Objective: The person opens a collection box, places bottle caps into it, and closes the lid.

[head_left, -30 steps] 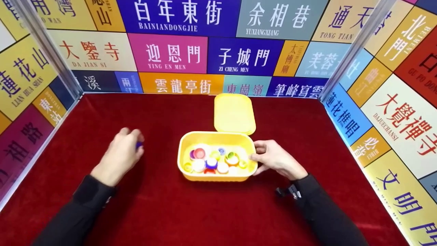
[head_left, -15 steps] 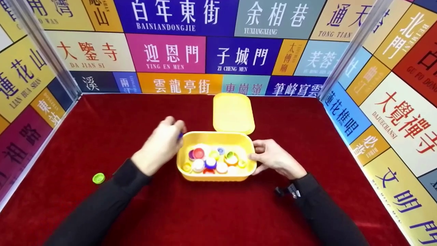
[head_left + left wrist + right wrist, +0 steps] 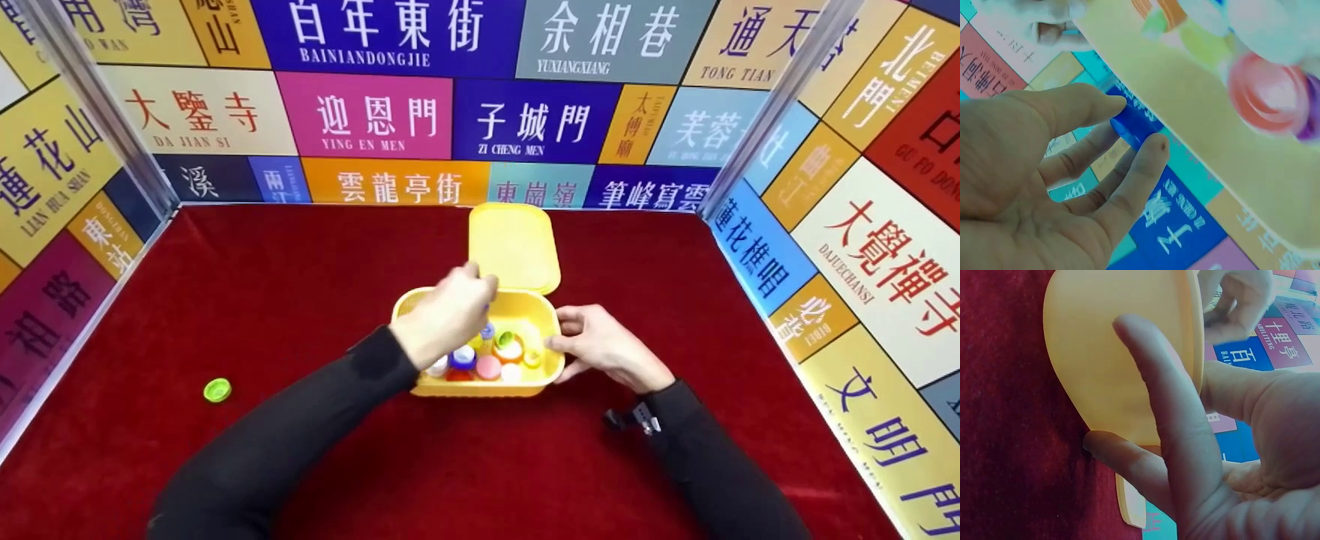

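My left hand (image 3: 450, 307) is above the yellow plastic box (image 3: 480, 390), partly covering its left side and contents. Between thumb and fingertips it pinches a small blue bottle cap (image 3: 1135, 125), seen close to the box rim in the left wrist view. At the box's right end my right hand (image 3: 607, 349) holds the wall; the right wrist view has fingers (image 3: 1171, 394) spread over its outside. Inside lie several caps, among them a pink one (image 3: 488, 367), a green one (image 3: 506, 340) and, in the left wrist view, a red one (image 3: 1268, 93).
A lone green cap (image 3: 217, 390) lies on the dark red cloth (image 3: 337, 465), left of the left forearm. Directly behind the box is its yellow lid (image 3: 514, 247), lying flat. Panels printed with large characters (image 3: 379, 116) wall in the table at the back and sides.
My left hand has travelled rightward from the left part of the table to over the box, carrying the blue cap. This uncovered the green cap. My right hand has stayed on the box.
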The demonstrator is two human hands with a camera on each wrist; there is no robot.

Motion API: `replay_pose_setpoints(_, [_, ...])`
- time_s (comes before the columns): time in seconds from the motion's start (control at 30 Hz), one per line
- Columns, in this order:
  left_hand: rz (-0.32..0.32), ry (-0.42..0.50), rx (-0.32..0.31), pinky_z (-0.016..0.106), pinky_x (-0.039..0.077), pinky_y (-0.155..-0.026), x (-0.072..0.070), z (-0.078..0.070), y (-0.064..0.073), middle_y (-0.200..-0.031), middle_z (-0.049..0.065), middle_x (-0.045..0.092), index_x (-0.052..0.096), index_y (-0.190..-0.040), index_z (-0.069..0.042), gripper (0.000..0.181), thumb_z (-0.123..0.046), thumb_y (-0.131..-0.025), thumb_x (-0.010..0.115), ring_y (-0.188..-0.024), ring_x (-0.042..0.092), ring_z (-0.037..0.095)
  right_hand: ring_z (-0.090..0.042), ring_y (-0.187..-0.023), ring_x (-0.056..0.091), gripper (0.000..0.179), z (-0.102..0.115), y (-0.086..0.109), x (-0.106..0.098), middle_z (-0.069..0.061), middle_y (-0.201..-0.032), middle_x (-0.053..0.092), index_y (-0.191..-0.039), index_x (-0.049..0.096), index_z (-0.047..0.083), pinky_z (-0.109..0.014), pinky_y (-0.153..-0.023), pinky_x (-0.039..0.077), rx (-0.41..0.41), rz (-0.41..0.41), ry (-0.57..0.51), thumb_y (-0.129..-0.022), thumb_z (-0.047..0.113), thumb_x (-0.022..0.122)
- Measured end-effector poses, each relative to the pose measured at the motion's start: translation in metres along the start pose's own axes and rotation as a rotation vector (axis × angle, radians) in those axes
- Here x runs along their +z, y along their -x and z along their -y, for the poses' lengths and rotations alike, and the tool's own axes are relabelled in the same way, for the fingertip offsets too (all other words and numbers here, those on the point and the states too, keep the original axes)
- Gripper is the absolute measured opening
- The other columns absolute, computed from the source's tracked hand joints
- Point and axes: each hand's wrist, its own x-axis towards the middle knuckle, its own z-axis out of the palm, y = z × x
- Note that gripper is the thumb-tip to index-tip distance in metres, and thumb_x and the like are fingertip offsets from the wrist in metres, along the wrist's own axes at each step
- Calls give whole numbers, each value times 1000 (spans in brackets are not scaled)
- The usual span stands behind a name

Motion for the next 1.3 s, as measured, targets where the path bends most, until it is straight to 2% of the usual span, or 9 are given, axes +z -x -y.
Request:
replay_pose_setpoints(0.23, [115,-9,23,47,71,-82,17,-20,-23,-114,29,72,76,-119,8,15,8,-106,68,-97,79,41,-36,-99,87,50,0,0,0,-31,-145,75,-157,63,-7,-45,-74,74,9,0,0,-109,1,71])
replay_pose_setpoints(0.43, [177,-102,12,43,72,-88,27,-31,-34,-119,25,74,77,-127,4,22,6,-105,73,-105,80,39,-36,-98,87,51,1,-1,2,-32,-145,75,-157,63,-7,-45,-74,74,13,-5,2,-107,0,70])
replay_pose_setpoints(0.7, [196,-121,-14,45,72,-95,28,-34,-36,-125,25,75,77,-131,2,27,-3,-105,80,-112,81,41,-37,-102,86,52,0,-1,1,-34,-147,74,-158,61,-9,-45,-74,74,-8,8,7,-107,-2,68])
replay_pose_setpoints(1.0, [176,-98,-3,43,72,-89,25,-33,-36,-121,25,74,77,-130,3,27,1,-103,77,-108,80,38,-38,-99,86,50,0,-1,-2,-34,-147,74,-157,62,-8,-45,-74,74,-10,9,15,-108,1,69])
replay_pose_setpoints(1.3, [192,-127,-18,47,72,-91,21,-34,-31,-127,24,74,76,-136,-1,33,-14,-106,82,-114,80,39,-39,-101,87,51,1,0,-2,-33,-147,75,-157,62,-9,-45,-75,75,-13,7,21,-108,0,69])
